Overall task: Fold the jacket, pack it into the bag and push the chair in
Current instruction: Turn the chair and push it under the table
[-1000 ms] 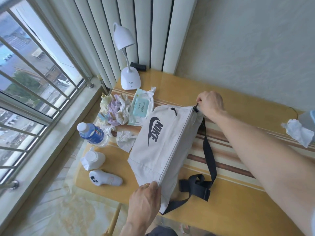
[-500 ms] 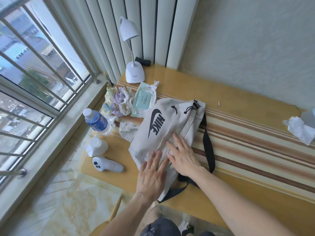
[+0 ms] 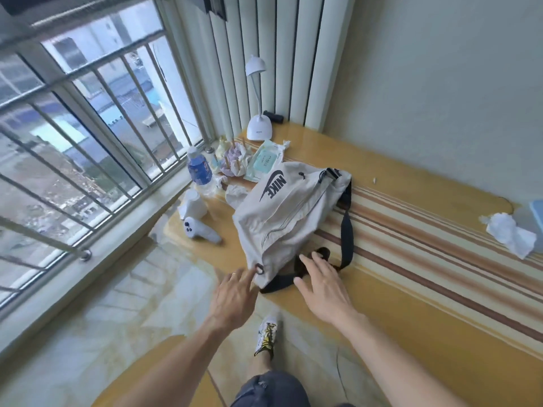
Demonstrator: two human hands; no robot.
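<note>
- Where the table nears the window: beige bag, zipped, lying flat, black strap trailing beside it.
- Left hand: fingers spread, empty, fingertips at bag's near corner.
- Right hand: fingers spread, empty, over strap.
- Beyond bag: water bottle, lamp.

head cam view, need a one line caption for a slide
Both open hands, left hand and right hand, hover at the near end of the zipped beige bag on the striped table.

One bag, one lamp, one bottle, one wipes pack, two hands.
</note>
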